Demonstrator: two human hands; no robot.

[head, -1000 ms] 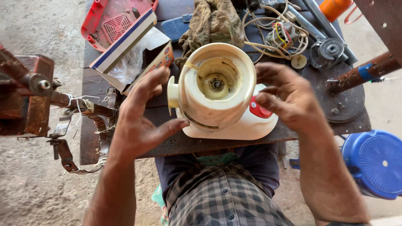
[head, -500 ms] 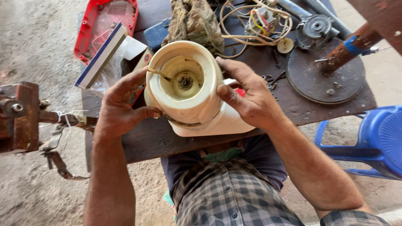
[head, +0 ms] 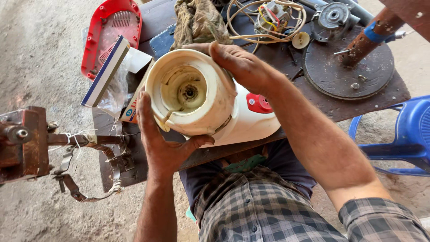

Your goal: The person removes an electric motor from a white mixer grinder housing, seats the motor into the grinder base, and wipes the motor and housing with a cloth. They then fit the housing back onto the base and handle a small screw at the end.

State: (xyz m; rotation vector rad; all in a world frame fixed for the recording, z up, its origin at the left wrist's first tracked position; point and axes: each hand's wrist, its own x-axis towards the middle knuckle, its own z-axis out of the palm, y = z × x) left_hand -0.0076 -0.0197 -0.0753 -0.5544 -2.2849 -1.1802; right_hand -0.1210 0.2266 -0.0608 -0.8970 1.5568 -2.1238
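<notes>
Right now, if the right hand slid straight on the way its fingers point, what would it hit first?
Probably the open cardboard box. The right hand lies over the cream appliance base, fingers pointing leftward across its rim; depth is hard to judge.

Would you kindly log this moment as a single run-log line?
left hand: cradles white appliance body underneath | right hand: grips its top | workbench: red cover, rag, wires

Cream mixer base (head: 210, 103) — tilted, open-topped

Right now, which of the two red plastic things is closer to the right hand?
The small red knob on the white appliance base, just below the right hand. The red cover lies far off.
</notes>
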